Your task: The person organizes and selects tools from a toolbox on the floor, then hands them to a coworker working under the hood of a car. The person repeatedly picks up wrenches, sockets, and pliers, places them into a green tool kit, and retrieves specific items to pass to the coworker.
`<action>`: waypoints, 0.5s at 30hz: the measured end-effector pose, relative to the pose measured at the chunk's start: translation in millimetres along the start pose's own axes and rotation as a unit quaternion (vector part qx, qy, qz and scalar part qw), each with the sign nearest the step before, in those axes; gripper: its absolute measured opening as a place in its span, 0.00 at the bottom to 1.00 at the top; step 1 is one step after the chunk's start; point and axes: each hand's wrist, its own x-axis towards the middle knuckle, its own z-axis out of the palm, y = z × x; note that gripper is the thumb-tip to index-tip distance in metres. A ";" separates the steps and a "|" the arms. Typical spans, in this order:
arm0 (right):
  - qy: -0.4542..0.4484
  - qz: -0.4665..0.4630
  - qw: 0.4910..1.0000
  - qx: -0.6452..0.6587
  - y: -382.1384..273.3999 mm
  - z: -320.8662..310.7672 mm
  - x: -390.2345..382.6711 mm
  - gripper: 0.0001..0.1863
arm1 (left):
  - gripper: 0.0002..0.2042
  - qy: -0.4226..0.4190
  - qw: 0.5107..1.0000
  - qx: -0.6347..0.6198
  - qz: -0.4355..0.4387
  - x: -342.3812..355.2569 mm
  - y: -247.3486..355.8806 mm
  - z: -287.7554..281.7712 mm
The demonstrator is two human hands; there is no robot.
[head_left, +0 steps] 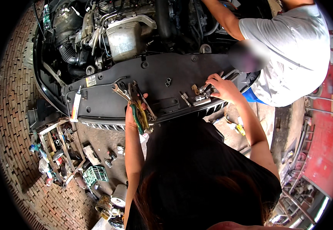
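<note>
My left hand (129, 115) is closed around a bundle of tools above the front edge of a black plastic cover (113, 101). In that bundle are pliers (139, 115) with green and yellow handles and several wrenches (117, 90), their metal ends pointing away from me. My right hand (224, 89) rests over a small group of metal sockets (201, 100) at the right part of the cover. Its fingers are bent down among the metal pieces; what they grip is partly hidden. A slim metal tool (185, 99) lies just left of the sockets.
A white tube (75, 105) stands at the cover's left end; small metal rings (168, 82) lie mid-cover. Beyond is the engine (124, 38). A co-worker in a grey shirt (289, 50) leans in at right. A green basket (95, 174) and a cluttered wooden frame (61, 153) are on the floor.
</note>
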 end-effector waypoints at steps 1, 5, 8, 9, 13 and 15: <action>0.008 0.001 1.000 0.009 0.5 0.9 -0.9 0.26 | 0.13 0.002 1.000 0.000 0.000 0.3 0.1 -0.5; 0.086 0.020 0.994 0.069 -12.7 -2.3 -5.8 0.21 | 0.13 0.001 1.000 -0.007 -0.006 0.8 0.8 -1.8; 0.176 -0.022 0.971 0.163 -2.4 14.2 -1.7 0.14 | 0.14 0.002 1.000 -0.010 -0.008 0.3 0.7 0.2; 0.157 0.048 0.938 0.306 -4.2 14.9 -3.0 0.12 | 0.14 0.005 1.000 -0.006 -0.008 -0.4 1.1 1.6; 0.135 0.159 0.627 0.750 -2.5 31.6 -5.8 0.18 | 0.14 0.011 1.000 0.004 -0.004 -0.7 0.4 3.3; 0.144 0.236 0.446 0.851 -17.2 25.0 -1.5 0.17 | 0.14 -0.003 1.000 0.003 -0.001 1.4 0.2 -6.4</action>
